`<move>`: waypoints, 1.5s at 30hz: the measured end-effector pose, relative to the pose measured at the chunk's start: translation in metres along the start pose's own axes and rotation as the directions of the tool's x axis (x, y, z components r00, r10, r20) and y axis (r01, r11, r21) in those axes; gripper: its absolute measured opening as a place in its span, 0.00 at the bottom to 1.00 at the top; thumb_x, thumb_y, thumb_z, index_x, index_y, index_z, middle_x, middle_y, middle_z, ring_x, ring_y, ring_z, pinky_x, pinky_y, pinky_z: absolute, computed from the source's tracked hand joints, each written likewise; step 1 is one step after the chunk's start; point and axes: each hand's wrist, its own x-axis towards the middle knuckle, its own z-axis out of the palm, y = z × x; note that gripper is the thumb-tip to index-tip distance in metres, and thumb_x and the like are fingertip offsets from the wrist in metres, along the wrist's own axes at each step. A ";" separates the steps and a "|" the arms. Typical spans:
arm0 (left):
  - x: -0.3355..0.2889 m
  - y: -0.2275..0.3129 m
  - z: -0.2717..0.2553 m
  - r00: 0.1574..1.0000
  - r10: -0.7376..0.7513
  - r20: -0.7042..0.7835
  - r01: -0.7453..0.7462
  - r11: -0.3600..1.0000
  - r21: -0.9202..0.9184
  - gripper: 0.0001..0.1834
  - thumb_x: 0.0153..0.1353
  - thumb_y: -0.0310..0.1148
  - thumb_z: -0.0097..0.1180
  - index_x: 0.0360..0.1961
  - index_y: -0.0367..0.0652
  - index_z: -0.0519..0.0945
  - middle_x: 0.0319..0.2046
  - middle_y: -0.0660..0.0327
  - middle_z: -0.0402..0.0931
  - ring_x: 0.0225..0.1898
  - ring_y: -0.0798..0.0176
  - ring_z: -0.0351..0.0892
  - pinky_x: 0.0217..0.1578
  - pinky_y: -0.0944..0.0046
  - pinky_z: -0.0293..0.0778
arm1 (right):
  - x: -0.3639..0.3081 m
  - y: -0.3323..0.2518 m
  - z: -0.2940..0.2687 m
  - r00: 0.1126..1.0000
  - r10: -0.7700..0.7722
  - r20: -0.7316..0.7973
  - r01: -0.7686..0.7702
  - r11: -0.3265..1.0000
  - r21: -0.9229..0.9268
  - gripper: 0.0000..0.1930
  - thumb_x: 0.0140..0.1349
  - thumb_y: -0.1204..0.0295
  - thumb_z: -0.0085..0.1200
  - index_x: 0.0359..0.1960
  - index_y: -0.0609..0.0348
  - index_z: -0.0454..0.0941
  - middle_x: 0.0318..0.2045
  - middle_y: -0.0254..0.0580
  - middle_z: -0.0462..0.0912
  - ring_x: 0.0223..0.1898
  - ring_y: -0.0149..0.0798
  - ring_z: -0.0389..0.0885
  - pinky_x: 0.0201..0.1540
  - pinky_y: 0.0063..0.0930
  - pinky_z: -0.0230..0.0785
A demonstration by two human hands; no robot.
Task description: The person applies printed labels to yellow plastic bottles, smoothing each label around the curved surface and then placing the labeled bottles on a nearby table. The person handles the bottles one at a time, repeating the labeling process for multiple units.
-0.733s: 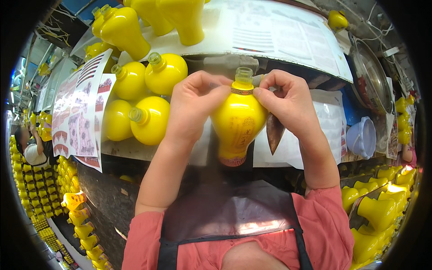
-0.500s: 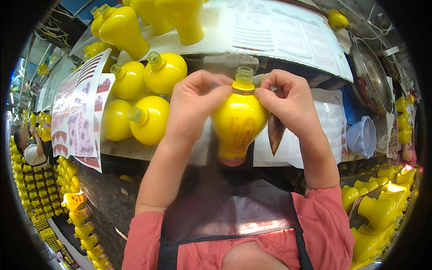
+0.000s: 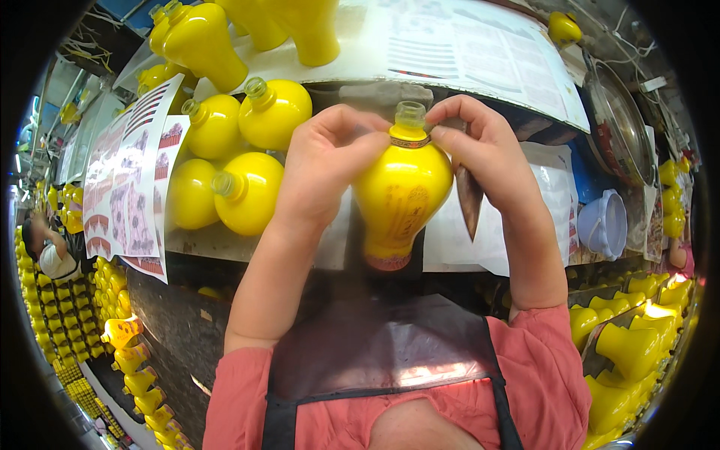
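Observation:
A yellow glazed bottle [image 3: 403, 184] with a clear glass neck [image 3: 410, 115] stands tilted between my hands, its body narrowing to a reddish patterned foot. Round the base of the neck runs a thin patterned decal band [image 3: 410, 142]. At the band's left side, my left hand [image 3: 326, 154] is closed, thumb pressing on the bottle's shoulder and fingertips partly behind the neck. My right hand [image 3: 484, 154] has its thumb and forefinger at the band's right end. Tucked into that same hand, a dark pointed blade-like tool [image 3: 469, 202] hangs beside the bottle; its upper part is hidden.
Several yellow bottles [image 3: 251, 193] lie at left, beside printed decal sheets [image 3: 124, 191]. More stand at the back near a white board with sheets [image 3: 480, 45]. A pale blue bucket [image 3: 602, 225] is at right. Bottles fill racks [image 3: 630, 352] on both sides; a person [image 3: 56, 251] sits far left.
The bottle has turned slightly, so its front print sits further round. My right forefinger has lifted up beside the glass neck, and the pointed tool has swung a little right.

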 end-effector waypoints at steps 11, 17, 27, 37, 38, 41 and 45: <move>-0.001 0.001 0.002 0.999 -0.043 0.005 0.043 0.998 -0.042 0.09 0.62 0.21 0.62 0.43 0.36 0.80 0.40 0.59 0.83 0.41 0.71 0.80 0.47 0.69 0.77 | -0.045 -0.026 0.019 0.998 -0.048 0.043 0.063 0.887 -0.458 0.33 0.56 0.65 0.64 0.63 0.63 0.68 0.28 0.38 0.81 0.22 0.25 0.76 0.27 0.20 0.68; -0.004 -0.004 -0.001 0.999 -0.037 0.039 0.045 0.971 -0.235 0.31 0.64 0.27 0.61 0.66 0.36 0.65 0.50 0.54 0.79 0.53 0.64 0.78 0.57 0.63 0.74 | -0.040 -0.019 0.024 0.998 0.053 0.021 -0.043 0.946 -0.320 0.35 0.58 0.66 0.65 0.65 0.67 0.64 0.29 0.43 0.82 0.14 0.25 0.75 0.18 0.19 0.67; -0.022 -0.019 -0.011 0.965 0.140 0.221 -0.155 0.986 0.054 0.54 0.52 0.30 0.65 0.77 0.48 0.46 0.62 0.54 0.62 0.64 0.56 0.66 0.67 0.58 0.62 | -0.039 -0.013 0.027 1.000 0.015 0.001 -0.014 0.964 -0.267 0.36 0.57 0.69 0.65 0.67 0.62 0.63 0.29 0.43 0.82 0.14 0.25 0.76 0.15 0.19 0.66; -0.020 -0.020 -0.013 0.958 0.125 0.258 -0.145 0.988 0.060 0.53 0.51 0.29 0.62 0.76 0.48 0.46 0.62 0.54 0.61 0.66 0.56 0.64 0.69 0.58 0.60 | -0.037 -0.011 0.025 1.000 -0.004 -0.011 0.001 0.960 -0.281 0.36 0.57 0.69 0.65 0.67 0.60 0.64 0.30 0.42 0.82 0.17 0.24 0.76 0.17 0.18 0.66; -0.021 -0.021 -0.012 0.960 0.135 0.246 -0.160 0.984 0.082 0.53 0.51 0.29 0.61 0.76 0.48 0.46 0.63 0.54 0.61 0.66 0.56 0.64 0.69 0.58 0.59 | -0.037 -0.010 0.025 1.000 -0.026 -0.013 0.021 0.957 -0.291 0.35 0.57 0.69 0.65 0.66 0.60 0.64 0.30 0.42 0.82 0.17 0.24 0.76 0.18 0.18 0.66; -0.022 -0.023 -0.009 0.961 0.185 0.208 -0.213 0.969 0.124 0.51 0.49 0.31 0.62 0.74 0.43 0.51 0.61 0.49 0.65 0.65 0.51 0.65 0.69 0.53 0.60 | -0.038 -0.010 0.024 0.999 0.033 -0.016 -0.036 0.961 -0.273 0.35 0.57 0.70 0.65 0.66 0.60 0.64 0.32 0.42 0.82 0.19 0.23 0.76 0.19 0.18 0.66; -0.021 -0.024 -0.009 0.955 0.197 0.223 -0.222 0.971 0.093 0.51 0.49 0.32 0.63 0.74 0.43 0.51 0.61 0.49 0.65 0.65 0.51 0.65 0.69 0.53 0.59 | -0.038 -0.010 0.023 0.999 0.049 -0.016 -0.051 0.964 -0.263 0.35 0.56 0.70 0.65 0.66 0.60 0.64 0.32 0.42 0.82 0.19 0.23 0.76 0.19 0.18 0.66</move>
